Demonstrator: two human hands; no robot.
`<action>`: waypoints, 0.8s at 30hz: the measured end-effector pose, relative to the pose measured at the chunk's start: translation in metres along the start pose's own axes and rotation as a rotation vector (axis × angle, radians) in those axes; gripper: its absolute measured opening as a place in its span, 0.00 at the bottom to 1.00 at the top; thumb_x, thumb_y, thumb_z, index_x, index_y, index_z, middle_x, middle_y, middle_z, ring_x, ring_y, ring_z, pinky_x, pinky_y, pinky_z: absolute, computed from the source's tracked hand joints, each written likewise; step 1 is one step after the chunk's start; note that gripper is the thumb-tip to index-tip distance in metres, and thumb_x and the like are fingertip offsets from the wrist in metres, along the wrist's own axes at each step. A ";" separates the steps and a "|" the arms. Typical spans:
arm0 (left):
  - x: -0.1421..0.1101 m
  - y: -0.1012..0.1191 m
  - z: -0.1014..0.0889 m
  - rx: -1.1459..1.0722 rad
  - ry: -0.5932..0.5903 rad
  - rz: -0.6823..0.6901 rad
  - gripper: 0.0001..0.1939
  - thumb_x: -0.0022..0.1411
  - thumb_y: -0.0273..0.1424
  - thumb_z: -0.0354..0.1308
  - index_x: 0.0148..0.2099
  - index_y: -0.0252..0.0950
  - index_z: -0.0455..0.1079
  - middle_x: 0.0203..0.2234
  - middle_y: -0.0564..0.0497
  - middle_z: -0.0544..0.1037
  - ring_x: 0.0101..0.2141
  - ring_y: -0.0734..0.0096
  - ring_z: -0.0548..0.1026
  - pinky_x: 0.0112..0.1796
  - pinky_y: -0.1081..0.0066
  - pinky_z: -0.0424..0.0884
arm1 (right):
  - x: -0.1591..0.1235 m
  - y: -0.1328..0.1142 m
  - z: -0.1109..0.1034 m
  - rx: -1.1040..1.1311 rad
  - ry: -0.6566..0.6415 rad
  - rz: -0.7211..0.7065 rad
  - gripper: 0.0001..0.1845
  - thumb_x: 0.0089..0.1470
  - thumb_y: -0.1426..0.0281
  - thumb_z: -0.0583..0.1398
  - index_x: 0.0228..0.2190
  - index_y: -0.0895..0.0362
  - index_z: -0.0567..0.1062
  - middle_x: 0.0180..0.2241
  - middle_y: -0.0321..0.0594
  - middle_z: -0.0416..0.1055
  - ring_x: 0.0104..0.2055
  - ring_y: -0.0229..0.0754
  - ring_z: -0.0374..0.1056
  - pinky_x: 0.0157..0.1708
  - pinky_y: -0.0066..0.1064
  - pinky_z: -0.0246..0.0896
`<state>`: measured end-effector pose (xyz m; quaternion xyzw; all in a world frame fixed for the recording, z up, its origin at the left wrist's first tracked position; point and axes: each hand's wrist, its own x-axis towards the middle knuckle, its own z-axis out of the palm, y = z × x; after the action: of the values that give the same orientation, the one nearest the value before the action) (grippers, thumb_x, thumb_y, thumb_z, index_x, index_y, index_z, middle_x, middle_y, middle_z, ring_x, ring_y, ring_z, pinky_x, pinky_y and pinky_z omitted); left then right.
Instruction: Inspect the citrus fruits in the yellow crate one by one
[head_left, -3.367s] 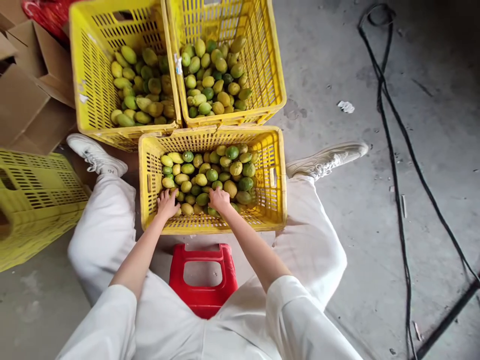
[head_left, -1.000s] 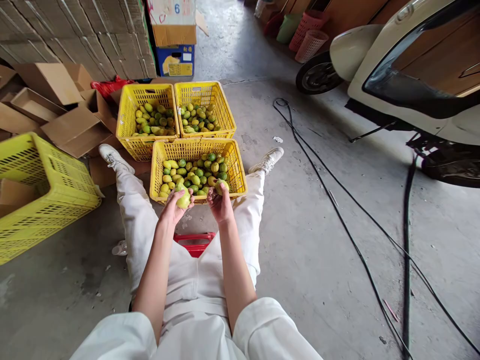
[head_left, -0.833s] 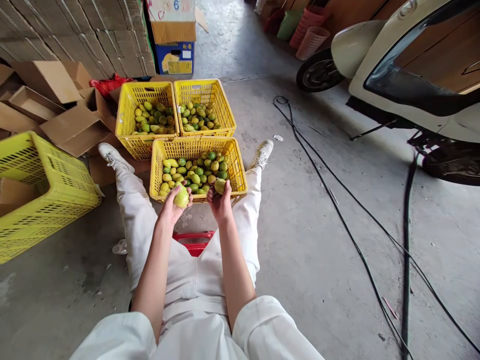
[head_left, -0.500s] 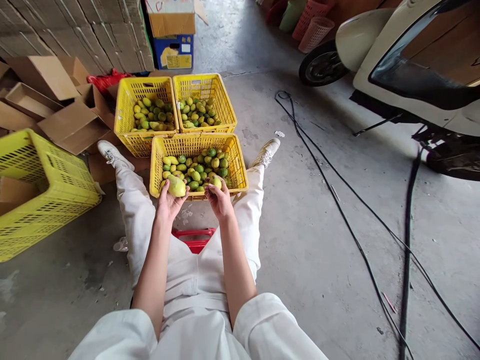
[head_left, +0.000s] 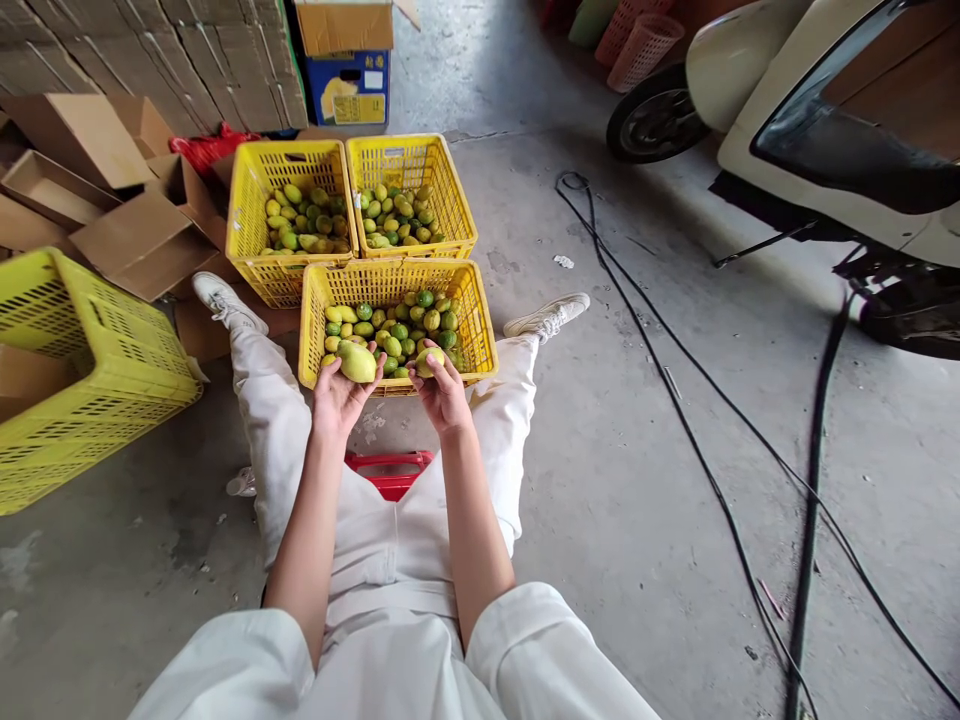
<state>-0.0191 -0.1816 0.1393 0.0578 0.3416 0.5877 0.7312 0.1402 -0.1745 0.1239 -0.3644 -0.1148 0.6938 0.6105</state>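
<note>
My left hand (head_left: pixel 339 398) holds a large pale yellow-green lemon (head_left: pixel 357 362), its fingers cupped beneath and around it. A smaller yellow-green lemon (head_left: pixel 429 361) is held between the thumb and fingers of my right hand (head_left: pixel 444 393). Both hands are over the near rim of a yellow plastic crate (head_left: pixel 486 345) standing between my legs. Inside that crate lie many green and yellow lemons (head_left: pixel 400 332), partly hidden by my hands. Behind it, two more yellow crates, one on the left (head_left: pixel 247 200) and one on the right (head_left: pixel 459 205), also hold lemons.
A yellow-green crate (head_left: pixel 142 370) with cardboard inside stands at left, near loose open cartons (head_left: pixel 135 240). A blue fruit box (head_left: pixel 349 90) sits at the back. Black cables (head_left: pixel 697 440) cross the floor at right, beside a parked scooter (head_left: pixel 780 120). Something red (head_left: pixel 390 485) shows between my legs.
My right foot has swung outward to the right. The large lemon in my left hand is turned slightly. Both hands keep their lemons, and the view has shifted a little.
</note>
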 end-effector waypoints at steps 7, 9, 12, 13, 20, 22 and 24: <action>0.003 0.001 0.004 -0.075 0.010 -0.070 0.09 0.63 0.36 0.57 0.41 0.36 0.72 0.30 0.50 0.75 0.25 0.79 0.71 0.21 0.83 0.67 | 0.000 0.000 0.006 0.003 -0.012 0.032 0.14 0.46 0.66 0.68 0.35 0.51 0.72 0.30 0.29 0.70 0.24 0.29 0.64 0.17 0.17 0.55; 0.004 0.001 0.004 -0.072 0.037 -0.057 0.13 0.64 0.38 0.55 0.44 0.35 0.73 0.32 0.48 0.77 0.28 0.74 0.74 0.26 0.79 0.72 | 0.003 0.002 0.008 0.051 -0.006 0.066 0.11 0.50 0.62 0.64 0.36 0.51 0.72 0.31 0.31 0.71 0.27 0.32 0.67 0.20 0.20 0.61; 0.003 0.000 0.003 -0.060 0.040 0.005 0.15 0.64 0.34 0.51 0.50 0.36 0.72 0.41 0.44 0.79 0.41 0.64 0.78 0.38 0.67 0.78 | 0.006 0.005 0.009 0.125 -0.010 0.105 0.11 0.51 0.64 0.61 0.38 0.50 0.70 0.33 0.33 0.74 0.34 0.39 0.72 0.31 0.30 0.72; 0.003 0.000 0.003 -0.053 0.030 0.027 0.16 0.64 0.32 0.50 0.51 0.36 0.71 0.44 0.43 0.79 0.46 0.61 0.77 0.41 0.65 0.78 | 0.006 0.005 0.009 0.135 -0.023 0.111 0.11 0.50 0.66 0.60 0.39 0.50 0.69 0.34 0.34 0.74 0.36 0.41 0.73 0.34 0.35 0.74; 0.004 -0.002 0.000 -0.035 0.019 0.016 0.13 0.60 0.31 0.59 0.48 0.38 0.72 0.44 0.45 0.79 0.46 0.61 0.78 0.40 0.67 0.76 | 0.002 0.000 0.009 0.023 -0.100 0.070 0.18 0.47 0.66 0.67 0.40 0.47 0.68 0.32 0.29 0.72 0.26 0.33 0.66 0.22 0.22 0.62; 0.005 -0.004 -0.002 -0.028 0.039 0.016 0.12 0.56 0.27 0.62 0.44 0.38 0.72 0.41 0.48 0.79 0.42 0.65 0.78 0.37 0.70 0.75 | 0.000 -0.002 0.009 0.008 -0.118 0.043 0.17 0.46 0.68 0.67 0.37 0.48 0.68 0.30 0.27 0.69 0.23 0.29 0.61 0.19 0.18 0.55; 0.005 -0.005 -0.003 0.000 0.059 0.006 0.13 0.53 0.25 0.63 0.43 0.38 0.71 0.40 0.49 0.79 0.41 0.66 0.78 0.37 0.70 0.75 | 0.000 -0.003 0.009 -0.007 -0.113 0.029 0.16 0.44 0.70 0.67 0.35 0.49 0.69 0.31 0.28 0.69 0.23 0.28 0.60 0.19 0.17 0.54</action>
<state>-0.0166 -0.1795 0.1321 0.0414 0.3629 0.5912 0.7191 0.1369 -0.1711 0.1325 -0.3283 -0.1463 0.7216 0.5917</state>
